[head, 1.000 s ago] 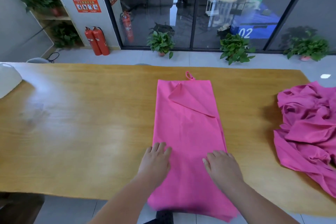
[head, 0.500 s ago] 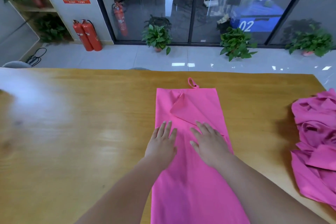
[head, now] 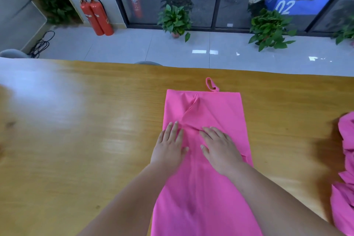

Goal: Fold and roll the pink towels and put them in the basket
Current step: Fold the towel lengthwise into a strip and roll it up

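Both hands have slid away from the person along the pink towel (head: 199,201). A second ago they lay flat near its close end, by the table (head: 76,140) edge. Now the left hand (head: 168,149) and right hand (head: 220,149) press flat on its middle, arms stretched further out. Their fingertips have reached the lower edge of the folded-over corner flap (head: 212,111). That flap, earlier a smooth broad triangle, now shows small wrinkles bunched between the two hands. The view has also shifted, so the pile of loose pink towels (head: 346,159) on the right is mostly cut off.
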`<state>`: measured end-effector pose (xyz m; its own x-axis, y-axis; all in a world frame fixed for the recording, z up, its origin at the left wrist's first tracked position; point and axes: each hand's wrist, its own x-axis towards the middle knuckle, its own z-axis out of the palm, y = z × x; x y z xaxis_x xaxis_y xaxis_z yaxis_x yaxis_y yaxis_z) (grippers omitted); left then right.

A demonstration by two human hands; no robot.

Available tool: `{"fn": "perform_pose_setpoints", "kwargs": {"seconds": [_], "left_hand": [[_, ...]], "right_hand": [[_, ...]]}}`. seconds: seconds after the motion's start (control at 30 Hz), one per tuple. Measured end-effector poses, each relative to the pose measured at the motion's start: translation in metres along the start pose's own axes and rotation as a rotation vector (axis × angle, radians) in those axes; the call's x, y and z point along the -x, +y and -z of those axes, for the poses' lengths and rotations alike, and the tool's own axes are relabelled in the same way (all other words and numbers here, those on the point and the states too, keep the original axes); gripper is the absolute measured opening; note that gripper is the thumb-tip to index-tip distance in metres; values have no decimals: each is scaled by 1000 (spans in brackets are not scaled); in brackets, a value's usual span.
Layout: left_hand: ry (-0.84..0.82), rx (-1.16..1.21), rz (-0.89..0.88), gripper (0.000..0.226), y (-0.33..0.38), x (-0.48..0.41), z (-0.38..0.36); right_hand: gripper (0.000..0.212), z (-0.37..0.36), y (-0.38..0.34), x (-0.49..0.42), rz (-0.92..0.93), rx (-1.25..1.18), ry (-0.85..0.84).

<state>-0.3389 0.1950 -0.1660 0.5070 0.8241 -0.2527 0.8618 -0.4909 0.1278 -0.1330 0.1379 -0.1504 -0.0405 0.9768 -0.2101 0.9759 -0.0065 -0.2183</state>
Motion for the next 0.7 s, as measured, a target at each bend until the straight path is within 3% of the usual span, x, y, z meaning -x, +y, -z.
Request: {"fn": "perform_pose_setpoints", "kwargs": {"seconds": [0.13, 0.23, 0.3, 0.37, 0.47, 0.57, 0.7], "left_hand": [[53, 11, 5, 73, 2, -11, -3], [67, -6, -10, 74, 3, -22, -2], [65, -7, -10, 74, 4, -29, -2], [59, -1, -3, 74, 6, -37, -1], [61, -7, -13, 74, 8, -50, -1], [66, -15, -9, 76, 6, -62, -4], [66, -34, -7, 78, 0, -70, -12]], "right_hand": [[54, 13, 21, -18, -3, -163, 195], [46, 27, 62, -42, -463, -601, 427], [45, 31, 85, -52, -666, -774, 362], [45, 31, 95, -58, -665, -841, 288], [46, 39, 97, -69, -595, -916, 335], [57, 40, 104, -81, -521, -819, 411], [63, 25, 118, -84, -564, -686, 389]]}}
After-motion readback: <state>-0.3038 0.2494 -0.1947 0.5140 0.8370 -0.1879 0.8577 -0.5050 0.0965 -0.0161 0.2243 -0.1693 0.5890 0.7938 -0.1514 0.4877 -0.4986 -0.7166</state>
